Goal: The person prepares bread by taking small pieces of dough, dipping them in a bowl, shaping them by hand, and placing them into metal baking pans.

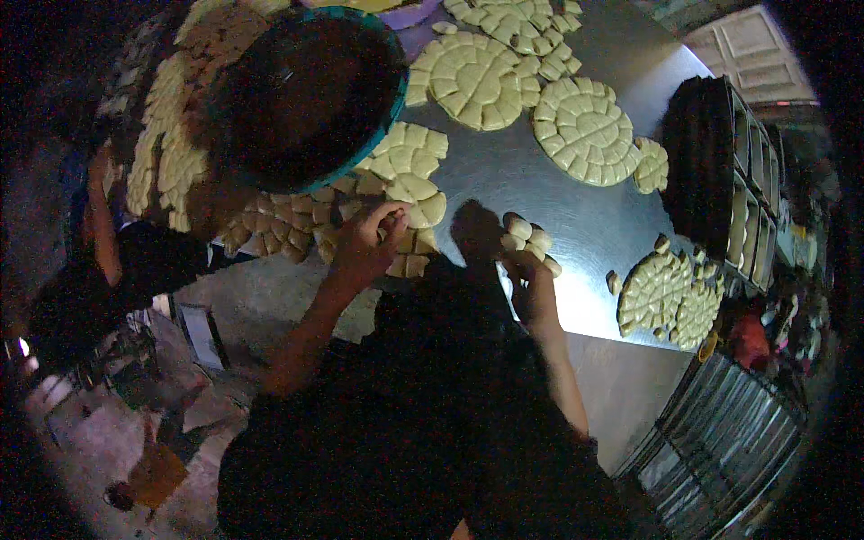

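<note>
My left hand [371, 236] is curled, thumb and fingers drawn together, at the edge of cut dough pieces [423, 202] on the metal table [486, 166]. Whatever lies between those fingers is too dark to make out. At the table's near edge, my right hand [533, 279] is low beside a small cluster of rounded dough balls [526, 238]. Its fingers are in shadow, and I cannot tell whether they grip a piece. More cut dough [283, 216] lies in shade to the left of my left hand.
A large dark basin with a teal rim [396, 117] stands at the upper left. Scored dough rounds [585, 130] lie farther back, and another scored round [655, 292] is at the right. Stacked dark trays [742, 171] stand beyond the right edge. Another person's arm [103, 216] shows at far left.
</note>
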{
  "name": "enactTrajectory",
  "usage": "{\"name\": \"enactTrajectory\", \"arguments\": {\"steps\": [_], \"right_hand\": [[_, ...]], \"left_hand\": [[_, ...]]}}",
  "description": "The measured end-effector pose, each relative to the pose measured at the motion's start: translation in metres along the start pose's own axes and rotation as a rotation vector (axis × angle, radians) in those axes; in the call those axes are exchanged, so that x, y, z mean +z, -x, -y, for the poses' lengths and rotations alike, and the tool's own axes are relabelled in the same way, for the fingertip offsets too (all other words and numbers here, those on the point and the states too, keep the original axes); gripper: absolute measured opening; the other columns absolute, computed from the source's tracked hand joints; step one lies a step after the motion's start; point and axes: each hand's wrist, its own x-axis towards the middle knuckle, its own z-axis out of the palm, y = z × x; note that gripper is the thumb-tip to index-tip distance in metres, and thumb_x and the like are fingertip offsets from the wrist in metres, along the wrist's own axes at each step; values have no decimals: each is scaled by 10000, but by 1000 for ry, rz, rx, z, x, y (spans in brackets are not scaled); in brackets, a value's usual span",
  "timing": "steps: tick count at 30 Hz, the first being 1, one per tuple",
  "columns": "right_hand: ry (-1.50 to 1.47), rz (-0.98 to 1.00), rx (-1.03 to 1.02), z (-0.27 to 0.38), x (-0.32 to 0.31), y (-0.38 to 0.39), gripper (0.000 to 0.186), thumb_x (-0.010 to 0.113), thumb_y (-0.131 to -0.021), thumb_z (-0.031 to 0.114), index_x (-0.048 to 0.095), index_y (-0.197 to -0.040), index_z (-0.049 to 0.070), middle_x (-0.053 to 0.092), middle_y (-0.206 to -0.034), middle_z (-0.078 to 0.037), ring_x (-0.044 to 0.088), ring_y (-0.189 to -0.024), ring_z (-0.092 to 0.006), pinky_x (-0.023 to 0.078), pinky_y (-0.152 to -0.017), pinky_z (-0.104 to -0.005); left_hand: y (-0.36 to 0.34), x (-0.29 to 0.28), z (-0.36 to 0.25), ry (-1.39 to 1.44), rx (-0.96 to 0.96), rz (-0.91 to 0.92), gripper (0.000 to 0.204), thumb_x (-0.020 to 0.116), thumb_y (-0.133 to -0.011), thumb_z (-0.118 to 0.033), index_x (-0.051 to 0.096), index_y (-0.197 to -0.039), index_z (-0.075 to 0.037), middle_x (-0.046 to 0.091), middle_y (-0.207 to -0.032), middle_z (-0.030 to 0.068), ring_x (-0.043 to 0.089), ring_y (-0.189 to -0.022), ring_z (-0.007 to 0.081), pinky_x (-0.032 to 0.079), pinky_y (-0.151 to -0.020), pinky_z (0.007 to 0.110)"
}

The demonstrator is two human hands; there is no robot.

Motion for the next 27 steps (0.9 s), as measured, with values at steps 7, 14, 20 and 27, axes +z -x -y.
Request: {"name": "enactTrajectory", "arguments": {"steps": [7, 14, 20, 27], "right_hand": [[314, 236, -540, -10, 127, -49, 472, 639, -864, 168, 499, -1273, -21, 623, -1028, -226, 597, -901, -408, 497, -798, -471], [-63, 504, -564, 54, 27, 24, 316, 718, -807, 37, 440, -956, 63, 593, -941, -118, 624, -932, -251, 493, -752, -360], [396, 257, -1433, 53, -105, 70, 588, 805, -740, 70, 521, -1254, 41, 592, -1120, -134, 597, -969, -326, 470, -849, -361], [-498, 352, -540, 45, -158, 115, 448, 785, -787, 34, 636, -1206, -15, 610, -1246, -118, 618, -1059, -214, 501, -887, -322]], "left_hand": [[68, 44, -8, -160, 23, -296, 343, 531, -980, -195, 555, -1291, -53, 605, -1259, 195, 602, -1155, 343, 471, -959, 437], [118, 77, -19, 118, -160, -374, 401, 530, -1012, -281, 506, -1302, -6, 567, -1287, 219, 643, -1073, 313, 523, -910, 422], [134, 122, -117, 781, -90, 19, 285, 529, -1021, -205, 598, -1181, 21, 630, -1189, 119, 634, -1054, 204, 518, -908, 310], [121, 150, -207, 729, 279, -71, 179, 618, -945, -33, 624, -1117, 14, 643, -1112, 75, 602, -1073, 141, 485, -947, 282]]}}
